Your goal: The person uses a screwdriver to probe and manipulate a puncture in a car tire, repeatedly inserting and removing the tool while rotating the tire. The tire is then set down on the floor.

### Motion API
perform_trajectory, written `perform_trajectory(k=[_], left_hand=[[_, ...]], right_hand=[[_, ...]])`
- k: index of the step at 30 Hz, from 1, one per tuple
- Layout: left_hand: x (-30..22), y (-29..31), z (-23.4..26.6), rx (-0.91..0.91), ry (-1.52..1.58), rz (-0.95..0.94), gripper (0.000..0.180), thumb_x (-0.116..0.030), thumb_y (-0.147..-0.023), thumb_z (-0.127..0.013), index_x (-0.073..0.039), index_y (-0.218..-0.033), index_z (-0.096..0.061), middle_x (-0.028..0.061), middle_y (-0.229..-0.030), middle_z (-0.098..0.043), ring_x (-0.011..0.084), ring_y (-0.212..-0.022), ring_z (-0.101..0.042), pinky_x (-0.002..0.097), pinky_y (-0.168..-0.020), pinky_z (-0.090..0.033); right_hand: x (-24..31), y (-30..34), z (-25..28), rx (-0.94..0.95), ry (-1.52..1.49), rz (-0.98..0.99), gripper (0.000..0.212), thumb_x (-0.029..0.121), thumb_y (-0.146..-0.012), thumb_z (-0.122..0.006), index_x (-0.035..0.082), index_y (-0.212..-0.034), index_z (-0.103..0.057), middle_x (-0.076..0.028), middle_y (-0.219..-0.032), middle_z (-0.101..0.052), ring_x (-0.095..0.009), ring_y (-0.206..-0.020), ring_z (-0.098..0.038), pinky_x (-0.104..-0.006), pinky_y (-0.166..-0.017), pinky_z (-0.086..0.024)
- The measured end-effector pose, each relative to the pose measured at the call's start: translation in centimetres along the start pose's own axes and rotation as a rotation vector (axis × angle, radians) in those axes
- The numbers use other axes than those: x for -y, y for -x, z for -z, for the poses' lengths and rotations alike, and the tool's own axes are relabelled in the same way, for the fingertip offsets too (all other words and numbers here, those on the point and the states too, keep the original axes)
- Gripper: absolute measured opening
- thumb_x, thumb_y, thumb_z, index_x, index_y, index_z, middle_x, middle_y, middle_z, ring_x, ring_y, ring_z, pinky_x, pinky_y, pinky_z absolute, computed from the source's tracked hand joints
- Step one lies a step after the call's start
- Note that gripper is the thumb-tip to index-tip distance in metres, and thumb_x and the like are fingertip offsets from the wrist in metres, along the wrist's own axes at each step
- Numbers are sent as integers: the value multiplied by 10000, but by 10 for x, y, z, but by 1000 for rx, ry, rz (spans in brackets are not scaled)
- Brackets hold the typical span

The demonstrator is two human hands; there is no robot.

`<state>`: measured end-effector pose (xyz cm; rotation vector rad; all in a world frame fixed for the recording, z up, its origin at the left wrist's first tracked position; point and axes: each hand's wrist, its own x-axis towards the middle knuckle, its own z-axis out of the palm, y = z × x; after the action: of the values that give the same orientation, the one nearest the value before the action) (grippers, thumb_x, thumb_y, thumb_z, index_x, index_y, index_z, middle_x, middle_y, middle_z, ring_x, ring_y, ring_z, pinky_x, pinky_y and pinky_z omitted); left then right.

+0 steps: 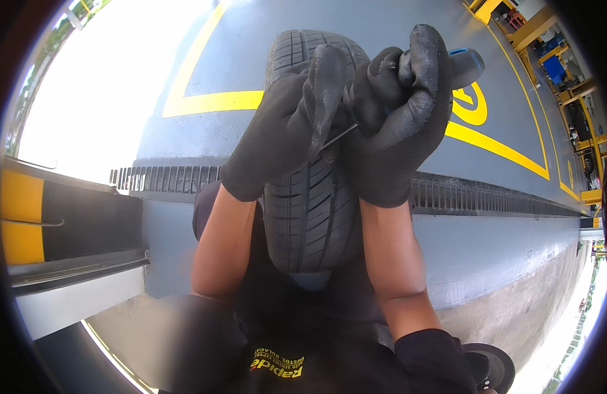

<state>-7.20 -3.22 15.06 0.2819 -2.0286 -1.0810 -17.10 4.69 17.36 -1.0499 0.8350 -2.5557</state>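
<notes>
— What do the two hands have between them?

— Both wear black knit gloves and are raised in front of a tyre (310,217) that stands upright on its tread between the person's legs. The right hand (402,125) is clenched around a tool with a dark handle and a blue end cap (462,64); a thin metal shaft (337,136) comes out of the fist and slants down to the left.

— And the left hand?

— The left hand (287,128) has its fingers pinched together right at the tip of that shaft. It seems to grip something small there, but the gloves hide it, so I cannot tell what.

— Where is the tyre in relation to the floor markings?

— It rests on a blue-grey painted floor (500,243). Behind it a long metal drain grate (487,197) runs across, and beyond that lie yellow painted lines (211,100). The tyre's top rises behind the hands, its tread grooves showing clearly below them.

— Anything off to the side?

— To the left, a black and yellow striped barrier (61,223) sits beside the floor.
</notes>
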Motion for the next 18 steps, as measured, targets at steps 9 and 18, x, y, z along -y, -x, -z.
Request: perform_trajectory(k=[9,18], left_hand=[[27,0,0,202,271,-5,434,-367,-1086,-451,-10,-1257,-631,104,-1253,-683,244,-1131,-671,373,-1046,-527],[13,-8,4,108,365,109,582,-463,-1118,-323,10,-1305,-604,62,-1208,-655,174,-1181,-603,290,-1084,-441]], right_hand=[[54,-21,-13,-325,184,118,448,256,-1039,-546,184,-674,-297,32,-532,-236,-69,-407,-106,-230,-356,-163],[38,-26,3,-92,78,179,384,235,-1076,-462,171,-721,-331,38,-574,-210,-73,-453,-115,-241,-392,-160]])
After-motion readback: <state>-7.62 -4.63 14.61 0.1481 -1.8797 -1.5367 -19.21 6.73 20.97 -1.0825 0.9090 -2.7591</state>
